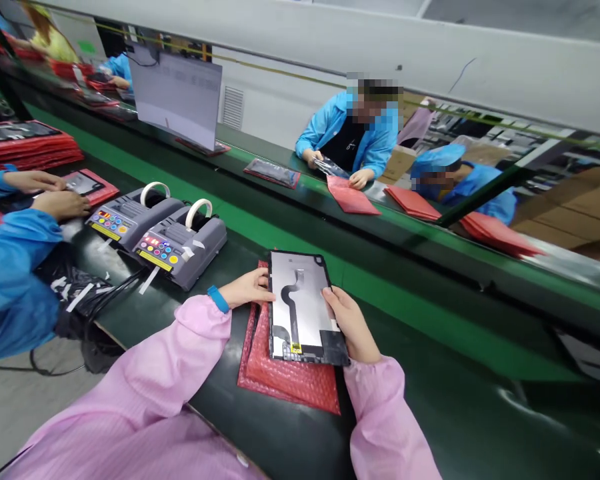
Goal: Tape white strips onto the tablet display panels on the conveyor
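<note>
A tablet screen panel (307, 303), silver-backed with a black frame and a dark curved ribbon cable, is held up between my two hands. My left hand (250, 288), with a blue band at the wrist, grips its left edge, thumb on the silver back. On the opposite edge, my right hand (350, 320) has its thumb on the back too; its other fingers are hidden behind the panel. A small yellow label (296, 348) sits near the panel's lower end. Beneath it, red bubble-wrap bags (290, 383) lie stacked on the dark table.
Two grey tape dispensers (180, 243) stand to the left, beside a co-worker's hands (55, 193) and a stack of red bags (27, 147). Beyond the green conveyor strip (405, 333), a person in blue (350, 130) handles a red bag (351, 195). A metal beam (330, 33) crosses overhead.
</note>
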{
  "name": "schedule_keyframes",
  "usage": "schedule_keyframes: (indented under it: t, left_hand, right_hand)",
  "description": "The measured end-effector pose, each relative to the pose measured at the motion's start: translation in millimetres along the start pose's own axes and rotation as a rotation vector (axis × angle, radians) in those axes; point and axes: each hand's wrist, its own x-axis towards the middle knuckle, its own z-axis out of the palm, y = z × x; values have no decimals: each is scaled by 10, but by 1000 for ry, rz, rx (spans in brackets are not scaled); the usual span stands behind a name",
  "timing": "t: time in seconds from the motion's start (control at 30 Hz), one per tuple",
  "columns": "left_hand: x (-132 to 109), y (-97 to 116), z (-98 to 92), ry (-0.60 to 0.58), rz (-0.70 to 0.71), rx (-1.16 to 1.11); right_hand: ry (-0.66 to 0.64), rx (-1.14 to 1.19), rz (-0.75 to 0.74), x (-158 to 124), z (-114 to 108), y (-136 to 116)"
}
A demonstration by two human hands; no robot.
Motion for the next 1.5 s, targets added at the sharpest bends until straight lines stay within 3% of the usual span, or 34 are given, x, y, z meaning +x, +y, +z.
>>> schedule_keyframes:
  t: [0.23, 0.33, 0.43, 0.63, 0.73, 0.83, 0.9, 0.97, 1.1, 1.33, 1.5]
  left_hand:
    - [-378, -178, -24, 373, 52, 314]
    - [-511, -276, 14, 448, 54, 478]
    - [-534, -318, 31, 500, 84, 474]
    - [-611, -331, -47, 568, 146, 436]
    - [-878, -313, -129, 599, 176, 435]
    - [-1312, -236, -291, 519, 134, 385]
    - [-1635, -144, -434, 455, 85, 306]
    - [-1917, -31, -583, 478, 68, 200]
    - [-2189, 167, -813, 749, 135, 125]
    - [-2137, 397, -1015, 1091, 401, 248]
    - [-2134, 693, -1418, 1406, 574, 324]
  right_hand:
    - [123, -13, -79, -85, -65, 51]
    - [44, 2, -65, -167, -15, 121]
    - [-43, -26, -65, -200, 80, 229]
    - [-20, -438, -141, -179, 209, 334]
    - [90, -748, -159, -222, 147, 219]
    - [203, -1002, -127, -244, -63, 164]
    - [181, -1007, -107, -191, -269, 234]
    - [135, -1013, -80, -82, -471, 366]
    - [69, -1046, -100, 93, -692, 574]
    - [-26, -1033, -170, 17, -667, 586]
    - [-22, -1034, -191, 28, -668, 601]
